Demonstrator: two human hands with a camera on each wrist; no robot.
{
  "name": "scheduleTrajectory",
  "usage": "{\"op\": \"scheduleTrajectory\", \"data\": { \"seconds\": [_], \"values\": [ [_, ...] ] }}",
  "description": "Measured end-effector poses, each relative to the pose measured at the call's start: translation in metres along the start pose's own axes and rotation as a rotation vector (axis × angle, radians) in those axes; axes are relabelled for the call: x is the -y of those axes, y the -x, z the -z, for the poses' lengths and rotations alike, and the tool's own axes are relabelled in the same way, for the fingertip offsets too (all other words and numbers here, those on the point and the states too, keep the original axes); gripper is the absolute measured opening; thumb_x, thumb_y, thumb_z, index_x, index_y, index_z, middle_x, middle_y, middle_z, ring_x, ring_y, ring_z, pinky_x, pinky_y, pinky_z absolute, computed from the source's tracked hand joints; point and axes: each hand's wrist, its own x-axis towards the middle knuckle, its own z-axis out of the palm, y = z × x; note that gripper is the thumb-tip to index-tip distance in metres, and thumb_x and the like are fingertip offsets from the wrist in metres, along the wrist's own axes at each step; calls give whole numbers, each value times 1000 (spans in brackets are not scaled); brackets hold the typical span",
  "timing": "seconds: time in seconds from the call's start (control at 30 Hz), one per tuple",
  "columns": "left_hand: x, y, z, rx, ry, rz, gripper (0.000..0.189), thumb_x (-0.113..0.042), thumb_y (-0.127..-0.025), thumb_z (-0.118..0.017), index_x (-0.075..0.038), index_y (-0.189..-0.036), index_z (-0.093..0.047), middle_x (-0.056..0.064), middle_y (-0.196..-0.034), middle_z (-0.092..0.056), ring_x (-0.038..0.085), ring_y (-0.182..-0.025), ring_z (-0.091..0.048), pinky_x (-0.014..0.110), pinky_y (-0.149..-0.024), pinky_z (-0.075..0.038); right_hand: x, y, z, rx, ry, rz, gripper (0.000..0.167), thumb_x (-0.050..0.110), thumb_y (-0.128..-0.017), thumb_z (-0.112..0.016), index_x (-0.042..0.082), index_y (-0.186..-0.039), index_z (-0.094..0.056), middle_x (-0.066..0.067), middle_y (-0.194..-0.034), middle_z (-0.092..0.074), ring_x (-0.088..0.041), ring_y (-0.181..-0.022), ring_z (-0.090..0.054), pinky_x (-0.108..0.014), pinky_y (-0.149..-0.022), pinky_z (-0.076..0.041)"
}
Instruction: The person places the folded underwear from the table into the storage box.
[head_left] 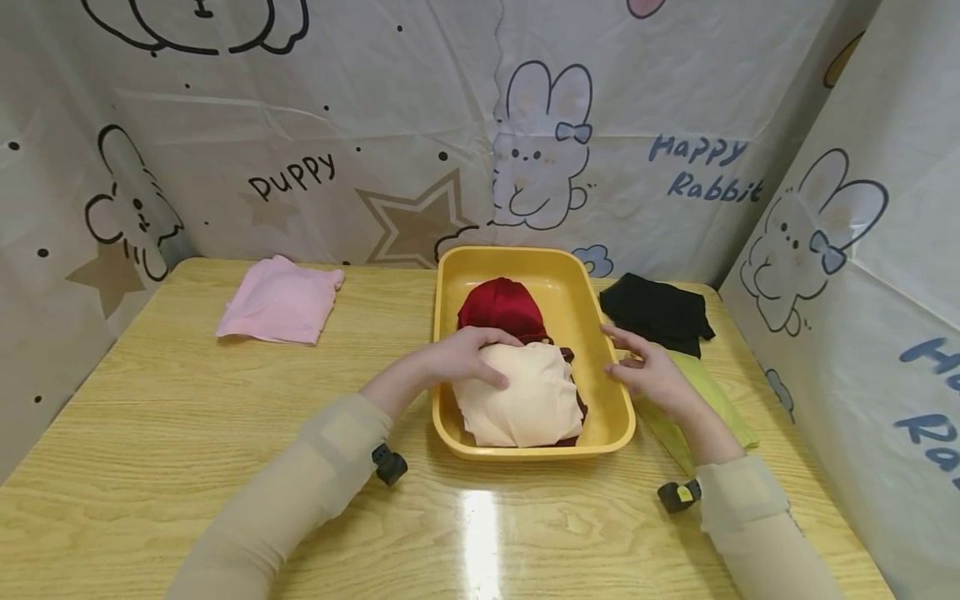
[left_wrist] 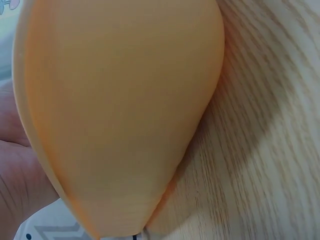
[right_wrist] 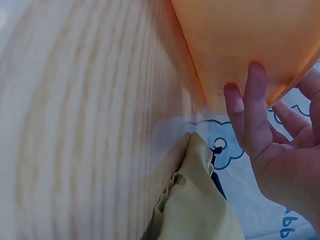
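In the head view a yellow tray [head_left: 581, 304] stands on the table. A folded cream cloth [head_left: 525, 400] lies at its near end, over a dark red cloth [head_left: 582, 408] that shows only at the edges. Behind it sits a shiny red cloth [head_left: 501, 308]. My left hand [head_left: 468, 354] holds the cream cloth by its upper left edge, thumb on top, other fingers largely hidden. My right hand [head_left: 648, 371] is at the tray's right side, its fingers [right_wrist: 256, 82] loosely extended against the outer wall. In the left wrist view the tray's wall [left_wrist: 120, 115] hides most of the hand.
A pink folded cloth [head_left: 281, 302] lies at the back left of the table [head_left: 225, 433]. Right of the tray are a black cloth [head_left: 660, 312] and a yellow-green cloth [head_left: 708, 396], the latter partly under my right forearm. A printed curtain [head_left: 420, 108] encloses the back and sides.
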Motion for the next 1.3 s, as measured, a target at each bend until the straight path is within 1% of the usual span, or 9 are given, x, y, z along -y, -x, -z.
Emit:
{"op": "scheduleTrajectory", "data": {
  "seconds": [0.1,0.23,0.4,0.57,0.63,0.8,0.97,1.17,1.3],
  "values": [
    [0,-2,1,8,-17,5,53,-14,-76,-78,-17,-126,-59,4,-122,-59,18,-104,-52,27,-88,-46,0,0,0,-2,0,6,65,11,-89,-61,20,-147,-33,-21,-139,-35,-24,-91,-57,-26,-67,-54],
    [-1,-4,1,27,-35,8,52,-15,-76,-78,-18,-125,-60,2,-122,-58,18,-105,-51,28,-91,-45,1,0,0,-2,-9,10,68,9,-88,-60,20,-148,-31,-21,-137,-36,-27,-96,-58,-27,-65,-55],
    [-1,-5,1,40,-56,-19,52,-14,-76,-78,-15,-124,-59,4,-125,-57,18,-107,-50,29,-92,-43,1,0,-1,-5,-16,-2,69,8,-88,-60,22,-149,-29,-21,-138,-34,-31,-102,-57,-28,-67,-56],
    [0,-6,-1,28,-83,-37,53,-13,-75,-78,-14,-124,-59,5,-125,-56,18,-107,-50,28,-92,-43,2,-1,-2,-23,3,12,69,8,-88,-60,21,-149,-30,-21,-137,-35,-31,-101,-57,-27,-68,-56],
    [0,-7,-2,25,-95,-38,53,-13,-75,-78,-14,-124,-58,5,-126,-56,18,-107,-50,29,-93,-43,1,-1,-2,-30,17,22,69,9,-88,-59,21,-149,-30,-21,-137,-36,-32,-101,-57,-27,-70,-56],
    [-1,-7,-3,42,-134,-38,54,-16,-77,-77,-15,-127,-57,4,-131,-54,19,-115,-47,35,-101,-38,0,-1,-3,-41,46,25,70,10,-88,-59,23,-150,-28,-21,-137,-36,-34,-103,-58,-30,-78,-56],
    [-2,-6,-4,50,-170,-29,55,-17,-78,-76,-16,-130,-56,4,-133,-53,20,-119,-45,38,-105,-36,1,0,-4,-58,74,20,71,10,-87,-60,21,-150,-28,-21,-135,-38,-33,-102,-59,-30,-80,-55],
    [-5,-3,-2,29,-232,-36,57,-20,-78,-76,-15,-131,-54,5,-135,-52,21,-122,-45,38,-105,-36,1,0,-6,-78,79,34,71,8,-85,-60,19,-149,-30,-22,-133,-41,-29,-96,-60,-25,-76,-55],
    [-6,0,0,-6,-263,-83,61,-21,-77,-77,-12,-133,-52,7,-136,-51,22,-125,-44,38,-106,-36,-1,-1,-8,-88,76,39,71,6,-85,-59,19,-149,-31,-22,-132,-42,-27,-93,-61,-23,-74,-54]
  ]
}}
